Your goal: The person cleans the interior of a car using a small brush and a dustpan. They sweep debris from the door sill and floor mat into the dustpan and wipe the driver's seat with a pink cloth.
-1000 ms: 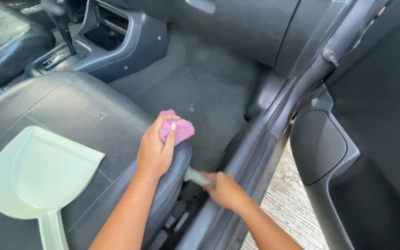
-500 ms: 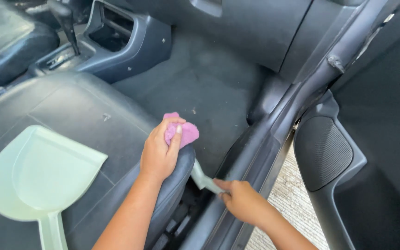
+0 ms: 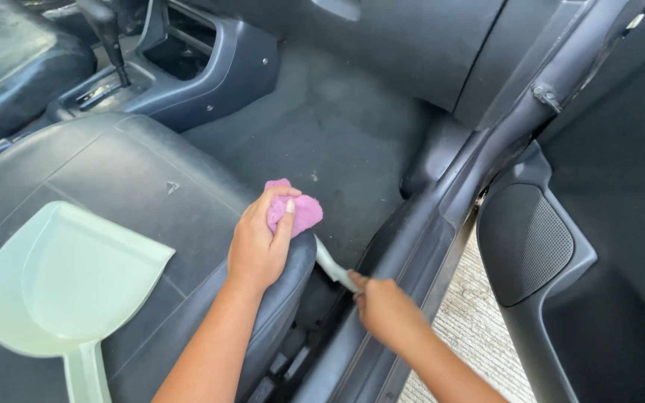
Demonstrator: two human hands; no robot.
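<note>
Dustpan [image 3: 61,291] lies nearest, pale green, flat on the black seat [image 3: 136,186] and well apart from both hands, its handle pointing toward the near edge of the picture. A little further, the right hand [image 3: 386,310] is closed around the handle of a small pale green brush [image 3: 334,269], which points down into the dark gap between the seat edge and the door sill [image 3: 419,246]; I cannot see the bristles, they are hidden behind the seat. The left hand [image 3: 259,242] rests on the front corner of the seat and presses a pink cloth [image 3: 296,213] under its fingers. Beyond them is the grey floor carpet [image 3: 322,142], then the centre console [image 3: 195,67] (with the gear lever at the top). The risk I judge here: the brush works blind in a narrow gap, so it may push dirt deeper under the seat, or catch on the seat rail. The cloth sits at the very edge and may slip to the carpet if the left hand relaxes.
</note>
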